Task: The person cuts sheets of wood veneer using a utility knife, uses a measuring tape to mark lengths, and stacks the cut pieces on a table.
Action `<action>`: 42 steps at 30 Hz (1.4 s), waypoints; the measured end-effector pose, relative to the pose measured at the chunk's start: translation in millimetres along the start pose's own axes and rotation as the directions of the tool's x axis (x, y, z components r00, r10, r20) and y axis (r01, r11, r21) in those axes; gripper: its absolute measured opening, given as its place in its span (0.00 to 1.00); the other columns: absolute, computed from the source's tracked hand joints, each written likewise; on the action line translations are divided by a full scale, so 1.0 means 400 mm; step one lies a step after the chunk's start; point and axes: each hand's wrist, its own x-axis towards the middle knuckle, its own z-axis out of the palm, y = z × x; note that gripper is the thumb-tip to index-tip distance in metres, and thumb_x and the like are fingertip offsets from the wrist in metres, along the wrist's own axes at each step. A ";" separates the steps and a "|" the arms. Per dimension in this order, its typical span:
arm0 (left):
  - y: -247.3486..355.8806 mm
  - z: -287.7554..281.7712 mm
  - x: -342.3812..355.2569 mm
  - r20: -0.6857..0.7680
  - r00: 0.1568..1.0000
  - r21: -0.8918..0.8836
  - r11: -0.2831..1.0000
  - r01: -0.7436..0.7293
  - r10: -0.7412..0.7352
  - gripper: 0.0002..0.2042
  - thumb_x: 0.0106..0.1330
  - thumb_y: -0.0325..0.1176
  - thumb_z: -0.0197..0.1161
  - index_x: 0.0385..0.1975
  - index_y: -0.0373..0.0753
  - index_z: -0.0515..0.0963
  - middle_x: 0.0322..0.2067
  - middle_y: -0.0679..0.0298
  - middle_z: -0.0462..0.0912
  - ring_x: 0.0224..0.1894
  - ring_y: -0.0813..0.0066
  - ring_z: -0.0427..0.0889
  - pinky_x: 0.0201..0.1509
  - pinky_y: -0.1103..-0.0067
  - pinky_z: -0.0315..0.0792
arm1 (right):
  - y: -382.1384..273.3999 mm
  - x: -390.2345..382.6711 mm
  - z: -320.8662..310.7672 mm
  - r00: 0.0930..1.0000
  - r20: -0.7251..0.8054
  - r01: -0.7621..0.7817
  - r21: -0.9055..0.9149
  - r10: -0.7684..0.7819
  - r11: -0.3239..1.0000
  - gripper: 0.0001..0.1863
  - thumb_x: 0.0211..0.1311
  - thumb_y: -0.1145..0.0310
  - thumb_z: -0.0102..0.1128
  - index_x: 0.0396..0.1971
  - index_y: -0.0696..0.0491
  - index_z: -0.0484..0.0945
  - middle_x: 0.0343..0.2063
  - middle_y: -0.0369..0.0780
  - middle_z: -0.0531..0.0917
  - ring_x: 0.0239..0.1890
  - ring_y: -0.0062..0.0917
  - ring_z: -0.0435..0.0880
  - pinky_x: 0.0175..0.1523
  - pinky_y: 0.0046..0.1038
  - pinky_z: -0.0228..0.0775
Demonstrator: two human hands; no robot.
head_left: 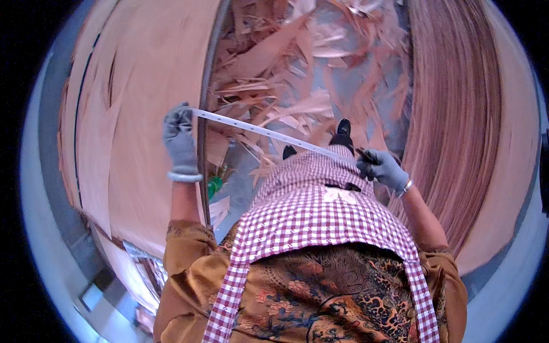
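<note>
A long white tape (257, 130) with a row of evenly spaced dark dots stretches taut between my gloved hands, sloping down from left to right. My left hand (180, 140) pinches its left end over the edge of the pale wood veneer stack (154, 86). In front of my checked apron (320, 200), my right hand (384, 170) is closed around a small dark tool (363, 154) whose kind I cannot make out. The tape's other end runs to the fingers of that hand, where the exact hold is hidden.
Torn veneer scraps (274, 63) litter the grey floor (337, 80) between the stacks, around my shoes (343, 127). A tall pile of reddish-brown veneer sheets (452, 103) stands on the right. A green bottle (214, 186) lies beside the left stack.
</note>
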 end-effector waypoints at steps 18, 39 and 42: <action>-0.101 0.128 0.122 -0.198 0.918 0.812 0.583 -0.043 0.344 0.05 0.61 0.30 0.54 0.33 0.37 0.74 0.46 0.56 0.77 0.48 0.54 0.73 0.55 0.66 0.66 | -0.188 0.407 -0.467 0.903 0.302 -0.108 -0.529 0.305 0.842 0.07 0.59 0.70 0.60 0.33 0.56 0.74 0.21 0.34 0.78 0.23 0.17 0.77 0.26 0.19 0.67; 0.139 0.247 0.078 0.154 0.987 -0.216 0.973 0.086 -0.053 0.03 0.60 0.24 0.55 0.31 0.35 0.76 0.25 0.60 0.79 0.29 0.75 0.78 0.35 0.78 0.72 | -0.679 0.559 0.150 0.794 0.566 0.378 -0.171 -0.224 0.910 0.12 0.62 0.74 0.56 0.45 0.61 0.74 0.36 0.34 0.80 0.38 0.15 0.75 0.43 0.19 0.69; 0.125 0.236 0.132 -0.006 0.999 -0.131 0.990 -0.044 0.044 0.02 0.59 0.25 0.58 0.26 0.38 0.74 0.19 0.63 0.75 0.22 0.71 0.74 0.28 0.76 0.68 | -0.736 0.620 0.132 0.755 0.639 0.344 -0.195 -0.148 0.918 0.11 0.62 0.75 0.55 0.44 0.60 0.75 0.35 0.34 0.80 0.36 0.15 0.76 0.41 0.19 0.69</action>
